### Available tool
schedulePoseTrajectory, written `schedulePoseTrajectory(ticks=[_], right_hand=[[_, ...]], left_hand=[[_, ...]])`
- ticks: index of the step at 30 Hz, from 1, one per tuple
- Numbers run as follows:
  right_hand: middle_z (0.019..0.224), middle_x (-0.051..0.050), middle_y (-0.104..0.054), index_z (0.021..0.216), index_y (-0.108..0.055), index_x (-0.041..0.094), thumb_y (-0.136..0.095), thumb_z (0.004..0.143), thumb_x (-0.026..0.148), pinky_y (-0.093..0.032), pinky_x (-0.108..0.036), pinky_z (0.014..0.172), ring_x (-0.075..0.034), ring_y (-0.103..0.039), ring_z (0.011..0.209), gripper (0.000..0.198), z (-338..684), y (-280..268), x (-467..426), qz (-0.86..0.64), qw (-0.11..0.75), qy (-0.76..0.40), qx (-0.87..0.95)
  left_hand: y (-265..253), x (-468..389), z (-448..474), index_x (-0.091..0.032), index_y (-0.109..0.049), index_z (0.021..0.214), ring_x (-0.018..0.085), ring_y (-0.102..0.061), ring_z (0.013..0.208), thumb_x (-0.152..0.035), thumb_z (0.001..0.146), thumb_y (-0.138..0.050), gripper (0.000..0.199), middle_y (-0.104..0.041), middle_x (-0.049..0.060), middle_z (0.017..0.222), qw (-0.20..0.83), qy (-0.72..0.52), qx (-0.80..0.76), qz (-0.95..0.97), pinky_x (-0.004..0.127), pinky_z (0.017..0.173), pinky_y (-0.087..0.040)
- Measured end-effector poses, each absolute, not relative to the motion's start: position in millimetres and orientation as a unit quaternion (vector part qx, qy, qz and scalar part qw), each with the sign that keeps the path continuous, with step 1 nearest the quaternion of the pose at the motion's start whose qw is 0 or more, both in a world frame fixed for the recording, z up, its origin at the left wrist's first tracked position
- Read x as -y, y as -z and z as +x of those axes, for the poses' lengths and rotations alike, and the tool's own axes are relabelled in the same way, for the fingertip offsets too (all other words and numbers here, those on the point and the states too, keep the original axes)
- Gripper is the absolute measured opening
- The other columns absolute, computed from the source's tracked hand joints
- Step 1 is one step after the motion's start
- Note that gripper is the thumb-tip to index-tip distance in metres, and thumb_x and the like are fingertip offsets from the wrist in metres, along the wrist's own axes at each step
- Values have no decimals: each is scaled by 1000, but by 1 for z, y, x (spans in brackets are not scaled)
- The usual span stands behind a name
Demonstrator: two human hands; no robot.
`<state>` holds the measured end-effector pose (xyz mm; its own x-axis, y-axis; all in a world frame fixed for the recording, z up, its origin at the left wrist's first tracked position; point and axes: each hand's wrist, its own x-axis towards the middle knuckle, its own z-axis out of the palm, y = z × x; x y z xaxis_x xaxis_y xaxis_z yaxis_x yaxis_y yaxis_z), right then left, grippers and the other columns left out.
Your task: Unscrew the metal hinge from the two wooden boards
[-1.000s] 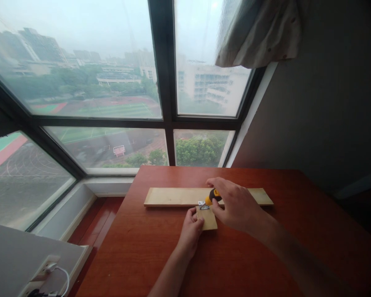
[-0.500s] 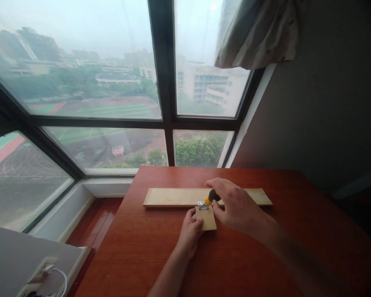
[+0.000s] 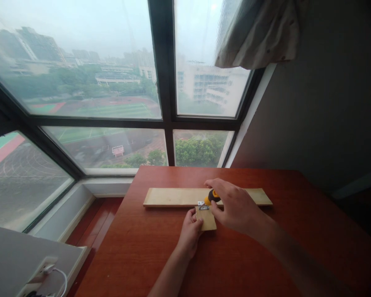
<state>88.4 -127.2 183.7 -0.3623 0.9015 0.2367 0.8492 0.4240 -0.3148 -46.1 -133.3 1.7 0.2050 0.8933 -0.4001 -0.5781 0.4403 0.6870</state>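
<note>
My left hand (image 3: 191, 225) grips the left edge of a small wooden board (image 3: 207, 220), thumb on top. A silver metal hinge (image 3: 203, 205) lies across the far edge of that board, beside a long pale wooden plank (image 3: 173, 197). My right hand (image 3: 235, 202) has its fingers around the yellow and black handle of a screwdriver (image 3: 212, 197), which leans with its lower end at the hinge. The screwdriver's tip and any screw under it are too small to make out.
The reddish-brown table (image 3: 142, 255) carries the plank and board. Large windows (image 3: 95, 82) with dark frames rise behind it. A curtain (image 3: 262, 37) hangs at upper right. A white plug (image 3: 49, 269) sits in a wall socket at lower left.
The screwdriver handle has turned a little, showing more yellow at its top. My right hand's fingers have shifted slightly left; my left hand and the board stay put.
</note>
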Motion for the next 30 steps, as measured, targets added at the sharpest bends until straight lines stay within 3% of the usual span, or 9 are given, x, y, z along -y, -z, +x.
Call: schedulePoseTrajectory(ticks=[6,9,14,21,24,30], right_hand=[[107,-5,-68,117,-56,21,-47,91,34,-48,-34,75,-23,-65,91,31,88,-182,125,-570,167,-45,803],[106,-5,-68,118,-55,22,-46,90,29,-48,-33,75,-22,-66,89,30,87,-180,125,-570,174,-51,802],[114,-7,-65,121,-53,19,-52,81,19,-46,-32,89,-20,-61,103,40,88,-182,128,-526,213,-74,820],[109,-7,-67,120,-55,22,-49,89,36,-50,-35,79,-22,-65,92,34,88,-176,125,-570,193,-55,797],[109,-6,-68,122,-53,21,-49,88,28,-50,-34,79,-22,-66,90,35,87,-177,124,-571,190,-59,796],[119,-8,-63,123,-52,18,-54,75,14,-45,-32,93,-20,-58,109,49,88,-184,129,-511,208,-93,829]], left_hand=[[0,133,-46,-17,-51,106,18,-65,74,-18,61,-75,51,-70,6,88,753,-488,-398,194,29,71,-51],[1,133,-46,-17,-52,106,19,-66,75,-19,60,-76,51,-70,7,89,752,-486,-400,196,29,69,-50],[2,132,-46,-16,-53,105,16,-63,66,-19,60,-76,51,-69,5,82,748,-487,-405,197,27,64,-49],[3,132,-46,-16,-53,105,19,-65,74,-17,59,-76,52,-70,8,89,749,-491,-403,189,29,68,-50],[2,132,-46,-16,-54,104,19,-66,74,-17,58,-76,51,-70,8,90,748,-493,-403,187,30,71,-51],[-1,132,-45,-15,-53,105,14,-62,65,-16,61,-74,49,-71,9,92,747,-489,-406,198,26,62,-49]])
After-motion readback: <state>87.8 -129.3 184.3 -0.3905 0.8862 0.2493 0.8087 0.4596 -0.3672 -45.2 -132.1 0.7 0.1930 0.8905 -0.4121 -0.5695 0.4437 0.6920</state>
